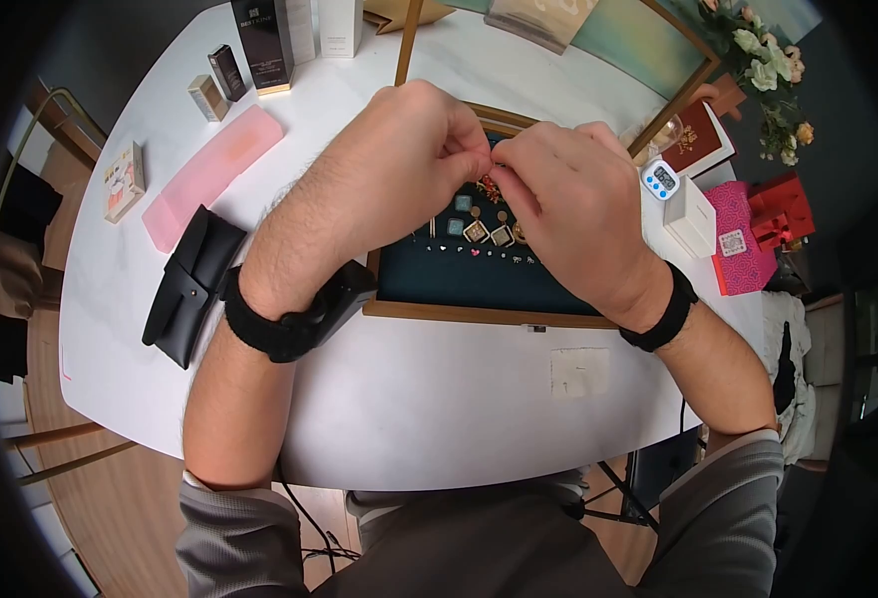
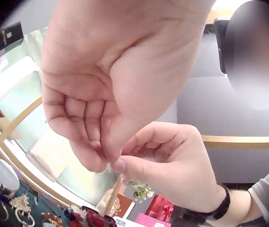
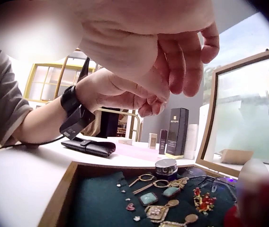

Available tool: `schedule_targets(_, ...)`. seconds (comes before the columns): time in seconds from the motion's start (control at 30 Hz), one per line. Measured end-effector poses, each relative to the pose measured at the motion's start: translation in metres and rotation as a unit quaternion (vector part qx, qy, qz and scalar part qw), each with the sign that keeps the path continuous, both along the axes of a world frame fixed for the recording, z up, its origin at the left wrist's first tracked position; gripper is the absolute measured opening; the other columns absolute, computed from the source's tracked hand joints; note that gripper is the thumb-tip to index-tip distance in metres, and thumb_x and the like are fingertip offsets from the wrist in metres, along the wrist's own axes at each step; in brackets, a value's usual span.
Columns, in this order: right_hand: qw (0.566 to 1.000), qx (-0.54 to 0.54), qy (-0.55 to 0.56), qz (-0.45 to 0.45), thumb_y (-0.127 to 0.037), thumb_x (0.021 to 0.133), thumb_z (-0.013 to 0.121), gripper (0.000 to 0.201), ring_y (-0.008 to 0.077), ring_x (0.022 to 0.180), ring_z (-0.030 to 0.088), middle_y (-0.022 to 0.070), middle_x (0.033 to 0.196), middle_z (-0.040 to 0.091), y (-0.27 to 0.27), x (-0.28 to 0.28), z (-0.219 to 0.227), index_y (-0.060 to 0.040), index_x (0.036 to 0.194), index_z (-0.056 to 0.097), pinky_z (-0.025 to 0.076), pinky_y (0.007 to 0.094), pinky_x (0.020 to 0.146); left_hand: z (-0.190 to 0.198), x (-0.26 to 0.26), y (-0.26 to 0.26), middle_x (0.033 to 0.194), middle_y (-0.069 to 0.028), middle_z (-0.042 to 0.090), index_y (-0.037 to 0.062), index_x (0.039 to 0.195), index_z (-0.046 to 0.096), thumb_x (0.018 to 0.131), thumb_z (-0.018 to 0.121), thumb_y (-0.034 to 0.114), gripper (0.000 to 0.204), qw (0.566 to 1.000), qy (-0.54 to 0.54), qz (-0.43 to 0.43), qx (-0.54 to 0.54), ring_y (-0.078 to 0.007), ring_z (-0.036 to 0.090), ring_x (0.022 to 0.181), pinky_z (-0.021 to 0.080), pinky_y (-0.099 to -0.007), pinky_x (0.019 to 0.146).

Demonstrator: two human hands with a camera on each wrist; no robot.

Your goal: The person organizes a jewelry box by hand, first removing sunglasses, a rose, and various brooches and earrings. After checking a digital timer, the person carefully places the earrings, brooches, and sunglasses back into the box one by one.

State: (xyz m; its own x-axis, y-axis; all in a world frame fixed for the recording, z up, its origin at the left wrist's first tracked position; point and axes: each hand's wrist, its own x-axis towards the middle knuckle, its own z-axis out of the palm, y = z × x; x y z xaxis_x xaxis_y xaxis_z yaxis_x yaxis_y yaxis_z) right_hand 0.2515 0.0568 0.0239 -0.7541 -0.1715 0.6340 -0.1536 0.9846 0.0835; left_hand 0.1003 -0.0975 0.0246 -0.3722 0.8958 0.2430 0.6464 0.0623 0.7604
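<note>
Both hands meet fingertip to fingertip above an open wooden jewelry case (image 1: 489, 315) lined with dark green cloth. My left hand (image 1: 384, 159) pinches with thumb and forefinger, and my right hand (image 1: 583, 209) does the same right against it. Between them a tiny pale piece (image 2: 108, 166) shows in the left wrist view; I cannot tell what it is. Beneath lie gold square drop earrings (image 3: 157, 213), turquoise square earrings (image 3: 148, 198), a red and gold ornament (image 3: 204, 200), small studs (image 3: 130, 207) and a lidded round jar (image 3: 166, 167).
The case's glass lid (image 3: 248, 109) stands raised behind. Left on the white table (image 1: 409, 399) are a black glasses pouch (image 1: 194, 287), a pink strip (image 1: 214, 177) and cosmetic boxes (image 1: 262, 45). To the right sit a timer (image 1: 660, 180), a white box (image 1: 691, 219) and red gift boxes (image 1: 783, 211).
</note>
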Motion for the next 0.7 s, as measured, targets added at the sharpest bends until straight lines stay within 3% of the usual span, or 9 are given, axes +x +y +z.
schedule_targets(0.17, 0.999, 0.028, 0.014, 0.012, -0.006, 0.086, 0.077, 0.010, 0.0268, 0.072, 0.062, 0.0052, 0.079, 0.062, 0.001, -0.001, -0.001, -0.0057, 0.085, 0.067, 0.045, 0.0387, 0.071, -0.005, -0.002, 0.003, 0.080, -0.0023, 0.073, -0.0073, 0.100, 0.077, 0.103, 0.074, 0.006, 0.014, 0.999, -0.044, -0.001, 0.005, -0.0075, 0.064, 0.075, 0.055, -0.0270, 0.069)
schedule_targets(0.37, 1.000, -0.030, 0.004, 0.002, -0.007, 0.087, 0.078, 0.008, 0.0270, 0.072, 0.063, 0.0047, 0.077, 0.065, -0.001, -0.001, 0.003, -0.0060, 0.086, 0.070, 0.044, 0.0384, 0.071, -0.003, 0.001, 0.003, 0.082, -0.0022, 0.073, -0.0063, 0.101, 0.078, 0.101, 0.074, 0.003, 0.010, 0.999, -0.050, 0.005, -0.001, -0.0070, 0.064, 0.076, 0.055, -0.0266, 0.069)
schedule_targets(0.47, 0.995, -0.094, -0.018, -0.010, -0.005, 0.087, 0.079, 0.006, 0.0263, 0.072, 0.067, 0.0065, 0.081, 0.070, -0.008, 0.003, 0.010, -0.0055, 0.089, 0.074, 0.048, 0.0366, 0.069, -0.008, 0.002, 0.006, 0.083, -0.0009, 0.073, -0.0053, 0.102, 0.077, 0.099, 0.076, 0.002, 0.008, 0.998, 0.009, -0.019, 0.051, -0.0066, 0.063, 0.076, 0.054, -0.0258, 0.070)
schedule_targets(0.53, 0.959, -0.278, -0.043, -0.014, -0.002, 0.086, 0.080, 0.007, 0.0225, 0.068, 0.068, 0.0091, 0.082, 0.072, -0.014, 0.006, 0.015, -0.0037, 0.092, 0.076, 0.051, 0.0326, 0.063, -0.006, 0.006, 0.005, 0.083, -0.0005, 0.073, -0.0049, 0.102, 0.077, 0.098, 0.077, 0.002, 0.008, 0.998, -0.018, -0.021, 0.049, -0.0065, 0.063, 0.077, 0.054, -0.0255, 0.070)
schedule_targets(0.7, 0.943, -0.332, -0.028, 0.006, 0.001, 0.087, 0.082, 0.008, 0.0148, 0.066, 0.065, 0.0087, 0.081, 0.072, -0.008, 0.024, 0.024, -0.0005, 0.094, 0.078, 0.051, 0.0274, 0.059, 0.001, 0.021, 0.007, 0.082, 0.0001, 0.073, -0.0045, 0.100, 0.077, 0.097, 0.079, 0.003, 0.008, 0.991, -0.074, -0.061, 0.089, -0.0062, 0.063, 0.076, 0.053, -0.0242, 0.070)
